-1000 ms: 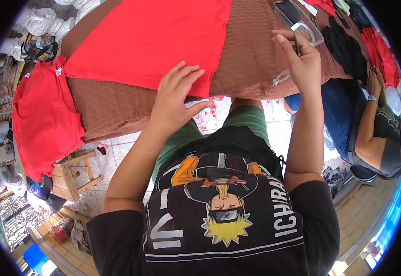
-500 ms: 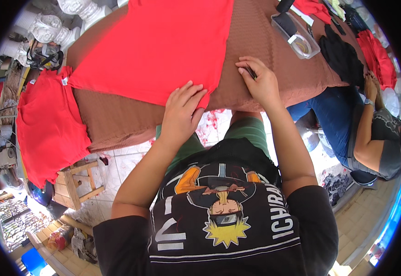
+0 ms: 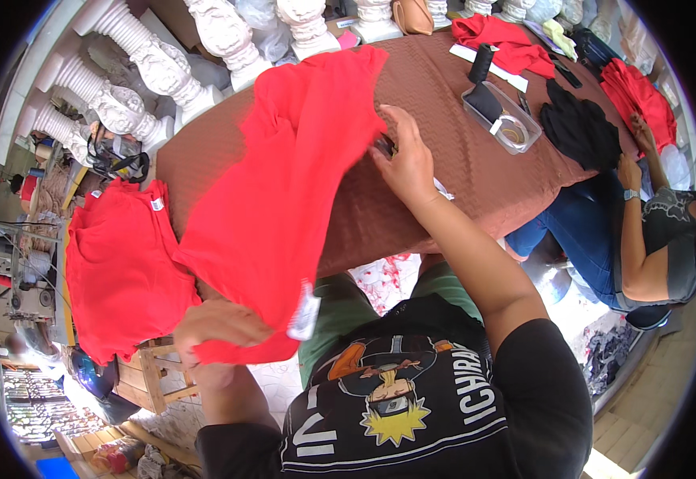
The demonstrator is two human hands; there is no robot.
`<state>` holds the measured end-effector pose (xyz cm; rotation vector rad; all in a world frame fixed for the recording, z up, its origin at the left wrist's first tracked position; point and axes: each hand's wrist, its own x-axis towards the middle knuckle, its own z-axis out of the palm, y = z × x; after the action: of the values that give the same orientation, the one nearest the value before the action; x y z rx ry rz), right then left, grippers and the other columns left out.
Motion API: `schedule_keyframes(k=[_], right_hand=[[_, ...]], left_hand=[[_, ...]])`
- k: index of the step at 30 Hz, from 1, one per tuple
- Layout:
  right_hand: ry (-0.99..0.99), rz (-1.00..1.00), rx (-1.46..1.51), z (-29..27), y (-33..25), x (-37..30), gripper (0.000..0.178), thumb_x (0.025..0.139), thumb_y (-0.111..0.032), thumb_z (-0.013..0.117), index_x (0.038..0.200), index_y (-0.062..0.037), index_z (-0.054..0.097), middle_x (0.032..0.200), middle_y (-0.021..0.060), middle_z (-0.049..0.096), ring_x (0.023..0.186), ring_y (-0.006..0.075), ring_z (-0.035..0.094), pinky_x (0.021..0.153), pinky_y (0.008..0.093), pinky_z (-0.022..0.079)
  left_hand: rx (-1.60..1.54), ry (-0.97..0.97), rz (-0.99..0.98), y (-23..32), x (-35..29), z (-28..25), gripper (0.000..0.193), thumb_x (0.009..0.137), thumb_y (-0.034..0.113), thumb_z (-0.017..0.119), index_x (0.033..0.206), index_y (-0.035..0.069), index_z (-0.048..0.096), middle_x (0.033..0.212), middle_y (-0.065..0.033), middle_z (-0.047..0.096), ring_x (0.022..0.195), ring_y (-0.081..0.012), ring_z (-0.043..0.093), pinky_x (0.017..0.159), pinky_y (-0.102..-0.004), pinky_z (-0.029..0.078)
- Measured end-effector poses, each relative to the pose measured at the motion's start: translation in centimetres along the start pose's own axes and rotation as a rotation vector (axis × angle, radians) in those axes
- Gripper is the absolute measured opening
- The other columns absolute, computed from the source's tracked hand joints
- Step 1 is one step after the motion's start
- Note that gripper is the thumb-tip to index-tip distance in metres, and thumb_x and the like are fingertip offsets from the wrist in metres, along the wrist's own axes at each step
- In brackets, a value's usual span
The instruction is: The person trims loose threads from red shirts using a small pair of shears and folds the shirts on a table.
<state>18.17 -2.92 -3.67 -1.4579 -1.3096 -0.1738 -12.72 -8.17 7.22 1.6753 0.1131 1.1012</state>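
A red garment (image 3: 284, 176) stretches over the brown-covered table, its lower end lifted off the near edge. My left hand (image 3: 216, 331), smeared by motion, grips that end, and a white label (image 3: 304, 313) hangs beside it. Over the table, my right hand (image 3: 408, 156) is beside the garment's right edge. Its curled fingers hold a small dark tool (image 3: 385, 145), mostly hidden, whose kind I cannot make out. Another red garment (image 3: 124, 263) with a white label lies at the table's left end.
A clear plastic box (image 3: 508, 120) and a black thread spool (image 3: 481, 64) stand on the table's right side. Black cloth (image 3: 579, 128) lies beyond them. At far right, a co-worker's hand (image 3: 629, 172) is near it. White balusters (image 3: 224, 40) line the far side.
My left hand has moved left and toward me, raising the garment's near end and bringing its label into view. The spread cloth is now bunched and narrower. My right hand has shifted slightly left.
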Motion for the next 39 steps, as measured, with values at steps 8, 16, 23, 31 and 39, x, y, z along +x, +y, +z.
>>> schedule_keyframes(k=[8, 16, 23, 31, 39], right_hand=[[-0.231, 0.027, 0.166, 0.0, 0.2, 3.8, 0.018, 0.074, -0.003, 0.061, 0.092, -0.0057, 0.065, 0.086, 0.0151, 0.065, 0.084, 0.034, 0.063, 0.072, 0.0395, 0.05], [-1.167, -0.305, -0.163, -12.1, -9.4, 8.8, 0.036, 0.075, -0.031, 0.071, 0.097, -0.0025, 0.065, 0.088, 0.0161, 0.066, 0.085, 0.0323, 0.063, 0.078, 0.0396, 0.048], [-0.769, 0.305, -0.371, -22.9, -1.2, 8.7, 0.035, 0.078, -0.027, 0.071, 0.097, 0.0022, 0.066, 0.084, 0.0118, 0.068, 0.078, 0.0205, 0.064, 0.07, 0.0333, 0.048], [-0.987, 0.324, -0.174, -16.7, 3.7, 2.1, 0.042, 0.077, -0.033, 0.068, 0.103, 0.0005, 0.066, 0.095, 0.0184, 0.066, 0.091, 0.0321, 0.063, 0.081, 0.0381, 0.048], [-1.007, 0.259, -0.081, -16.4, 4.5, -0.3, 0.039, 0.077, -0.028, 0.068, 0.104, -0.0004, 0.065, 0.095, 0.0185, 0.066, 0.091, 0.0324, 0.063, 0.08, 0.0374, 0.048]], left_hand=[[-0.045, 1.046, 0.096, 2.3, -0.5, -5.5, 0.032, 0.091, 0.02, 0.055, 0.114, -0.002, 0.051, 0.11, -0.0128, 0.059, 0.101, -0.0222, 0.057, 0.084, -0.0342, 0.048], [0.403, 1.442, -0.241, -1.6, -3.0, -21.6, 0.041, 0.094, 0.023, 0.048, 0.129, 0.001, 0.047, 0.132, -0.0119, 0.048, 0.125, -0.0244, 0.044, 0.103, -0.042, 0.033], [0.491, 0.707, -0.197, -11.0, 6.6, -7.5, 0.026, 0.091, 0.014, 0.056, 0.115, 0.004, 0.06, 0.119, -0.008, 0.059, 0.114, -0.0174, 0.052, 0.098, -0.0312, 0.039], [0.866, -0.054, -0.124, -24.8, 12.3, 8.8, 0.044, 0.083, 0.028, 0.065, 0.118, 0.002, 0.058, 0.114, -0.0169, 0.061, 0.11, -0.0301, 0.056, 0.094, -0.0345, 0.043], [0.317, -0.361, -0.761, -23.5, 13.7, 9.0, 0.038, 0.081, 0.023, 0.068, 0.111, 0.001, 0.059, 0.089, -0.0097, 0.068, 0.089, -0.0244, 0.064, 0.08, -0.0351, 0.048]])
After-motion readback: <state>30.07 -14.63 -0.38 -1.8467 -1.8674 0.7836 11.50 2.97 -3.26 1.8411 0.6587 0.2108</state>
